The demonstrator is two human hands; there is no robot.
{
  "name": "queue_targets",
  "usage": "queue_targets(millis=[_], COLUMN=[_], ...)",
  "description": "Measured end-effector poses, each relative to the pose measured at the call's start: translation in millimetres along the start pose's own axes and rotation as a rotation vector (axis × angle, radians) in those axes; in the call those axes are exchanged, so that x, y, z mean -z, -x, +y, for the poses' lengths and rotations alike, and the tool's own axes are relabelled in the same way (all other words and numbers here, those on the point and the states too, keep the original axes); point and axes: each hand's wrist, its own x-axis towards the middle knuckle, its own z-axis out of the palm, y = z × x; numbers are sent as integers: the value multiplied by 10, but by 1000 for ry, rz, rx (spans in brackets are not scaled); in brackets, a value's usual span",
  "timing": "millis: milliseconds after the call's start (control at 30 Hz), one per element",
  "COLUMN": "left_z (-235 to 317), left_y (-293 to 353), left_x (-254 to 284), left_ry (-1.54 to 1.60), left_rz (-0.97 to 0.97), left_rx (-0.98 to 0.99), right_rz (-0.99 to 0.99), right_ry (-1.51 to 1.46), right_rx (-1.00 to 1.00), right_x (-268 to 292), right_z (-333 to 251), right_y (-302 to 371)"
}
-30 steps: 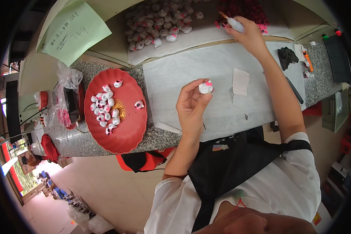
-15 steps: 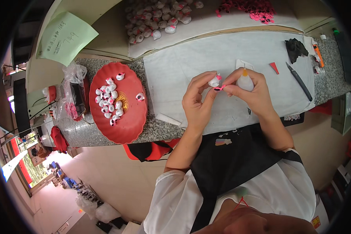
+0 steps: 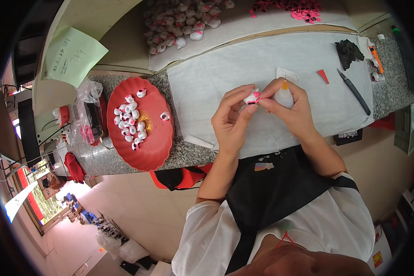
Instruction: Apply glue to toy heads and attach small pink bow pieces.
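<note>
Between the fingertips and thumb of my left hand (image 3: 231,120) is a small white rounded figure piece (image 3: 249,98) with pink on it. A small pink-and-black piece (image 3: 252,102) lies against its lower side. My right hand (image 3: 295,114) pinches at the right edge of these pieces with thumb and forefinger. Tucked in that same hand is a white squeeze bottle (image 3: 284,98) with an orange needle tip pointing up. Both hands are held above the white sheet (image 3: 202,87) on the bench.
A red scalloped tray (image 3: 163,142) at left holds several white-and-pink pieces. White pieces (image 3: 184,23) and pink pieces (image 3: 306,11) are heaped on the shelf behind. To the right lie a craft knife (image 3: 355,94), a red scrap (image 3: 323,76) and a crumpled black cloth (image 3: 348,54).
The pink-and-black piece, previously at my right fingertips just below the white piece, is now against it. My hands have come closer together. The view has shifted slightly.
</note>
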Motion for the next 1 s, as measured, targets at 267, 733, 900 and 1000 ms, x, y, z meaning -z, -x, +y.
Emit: queue_targets(millis=[267,733,900,1000], left_z=[6,32,32,47], left_y=[3,33,28,32], left_x=[20,32,27,9], left_ry=[224,245,243,181], left_rz=[1,-141,-139,-109], left_rx=[90,102,123,126], right_rz=[-13,-194,-171,-168], right_ry=[-57,-202,-231,-199], right_rx=[25,-99,-128,-110], right_x=[-22,133,114,113], right_z=[-32,-10,-19,-16], right_y=[-35,-3,-10,-17])
